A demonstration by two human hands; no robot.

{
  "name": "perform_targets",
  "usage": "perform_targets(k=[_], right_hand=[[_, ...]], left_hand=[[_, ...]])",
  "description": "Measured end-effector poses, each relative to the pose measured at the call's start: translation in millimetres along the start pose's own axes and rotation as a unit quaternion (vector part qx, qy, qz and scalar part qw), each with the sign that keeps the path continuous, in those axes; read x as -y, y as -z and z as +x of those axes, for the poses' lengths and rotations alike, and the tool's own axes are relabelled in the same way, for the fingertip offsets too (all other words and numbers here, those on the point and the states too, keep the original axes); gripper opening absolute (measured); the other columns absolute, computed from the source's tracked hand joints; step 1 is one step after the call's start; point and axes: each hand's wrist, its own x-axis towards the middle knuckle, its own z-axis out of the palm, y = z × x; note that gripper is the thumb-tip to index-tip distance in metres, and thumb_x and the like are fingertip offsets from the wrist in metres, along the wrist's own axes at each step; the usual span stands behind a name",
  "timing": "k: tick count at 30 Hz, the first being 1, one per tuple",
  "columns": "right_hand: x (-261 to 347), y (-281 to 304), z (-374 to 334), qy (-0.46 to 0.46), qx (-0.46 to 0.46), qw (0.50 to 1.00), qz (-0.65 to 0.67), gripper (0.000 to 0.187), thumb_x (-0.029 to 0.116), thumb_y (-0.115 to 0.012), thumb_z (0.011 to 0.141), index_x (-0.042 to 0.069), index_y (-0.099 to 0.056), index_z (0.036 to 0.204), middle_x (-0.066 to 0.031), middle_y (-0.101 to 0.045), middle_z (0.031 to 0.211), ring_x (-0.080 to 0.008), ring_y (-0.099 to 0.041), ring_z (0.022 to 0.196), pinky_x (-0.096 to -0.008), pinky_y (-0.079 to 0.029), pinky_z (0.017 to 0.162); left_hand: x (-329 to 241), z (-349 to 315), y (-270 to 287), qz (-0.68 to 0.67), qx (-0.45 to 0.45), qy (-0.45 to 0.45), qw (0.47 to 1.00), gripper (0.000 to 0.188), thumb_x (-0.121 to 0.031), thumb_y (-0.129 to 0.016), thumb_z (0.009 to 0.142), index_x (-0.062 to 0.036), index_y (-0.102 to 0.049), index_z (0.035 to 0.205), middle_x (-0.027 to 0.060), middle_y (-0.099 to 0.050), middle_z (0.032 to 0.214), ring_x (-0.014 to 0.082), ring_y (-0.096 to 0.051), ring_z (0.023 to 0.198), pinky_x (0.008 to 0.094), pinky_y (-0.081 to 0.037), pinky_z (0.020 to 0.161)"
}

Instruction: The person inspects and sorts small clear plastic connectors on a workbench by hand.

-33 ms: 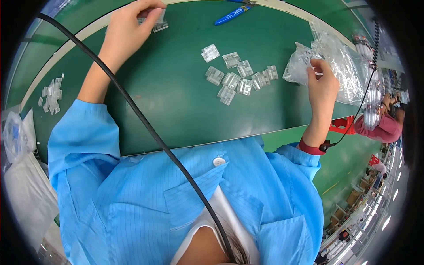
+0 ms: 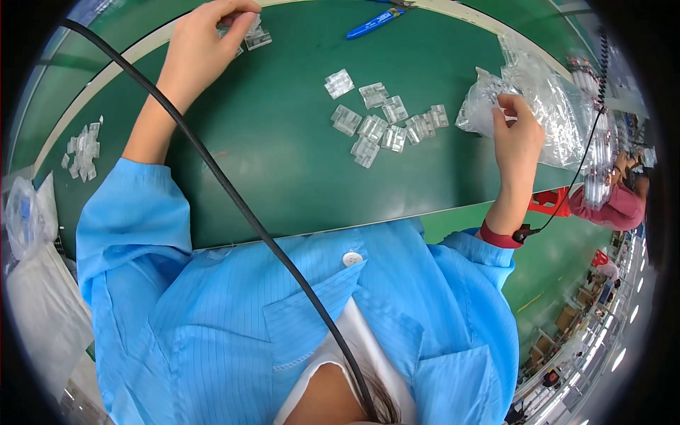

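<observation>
My left hand (image 2: 207,44) reaches to the far left of the green table, thumb and fingers closed in a pinch. Just beside and beneath its fingers lie clear plastic pieces (image 2: 258,39), partly hidden by the hand; what the fingertips hold I cannot make out. On the right, my right hand (image 2: 520,138) pinches the near part of a clear plastic bag (image 2: 545,92), its other fingers curled. Between the hands, several small, clear, stepped plastic pieces (image 2: 372,128) lie loosely grouped on the green tabletop (image 2: 283,142).
Blue-handled pliers (image 2: 373,24) rest at the far edge. Another heap of clear pieces (image 2: 86,150) is at the left. A black cable (image 2: 212,168) crosses the view. A dark red wrist strap (image 2: 499,236) with a cord circles my right wrist. A co-worker's red sleeve (image 2: 605,207) shows at right.
My left hand has shifted slightly left, and a bit more of the clear pieces beside its fingers shows. My right hand stays at the bag.
</observation>
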Motion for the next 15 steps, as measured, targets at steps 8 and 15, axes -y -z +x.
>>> perform_targets(k=[8,15], right_hand=[[-0.4,-5.4,2.7,-0.026,0.017,0.999,0.018,0.017,0.008,-0.061,0.08,0.002,-0.065,0.095,-0.014,-0.068,0.082,-0.0262,-0.065,0.074,-0.0356,-0.05,0.069],[1.6,-3.2,7.3,-0.032,0.058,0.996,0.052,0.02,0.005,-0.064,0.079,0.001,-0.066,0.099,-0.0105,-0.069,0.084,-0.017,-0.066,0.073,-0.028,-0.051,0.069]], left_hand=[[-18.4,-15.4,-18.9,-0.038,0.033,-0.218,0.975,0.02,-0.001,-0.061,0.079,-0.0076,-0.066,0.097,0.0088,-0.06,0.094,0.0284,-0.061,0.071,0.0327,-0.053,0.067],[-51.0,-12.6,-39.0,-0.06,0.178,-0.223,0.956,0.03,0.009,-0.059,0.078,-0.0072,-0.065,0.102,0.0083,-0.057,0.106,0.0251,-0.06,0.085,0.0349,-0.05,0.072]])
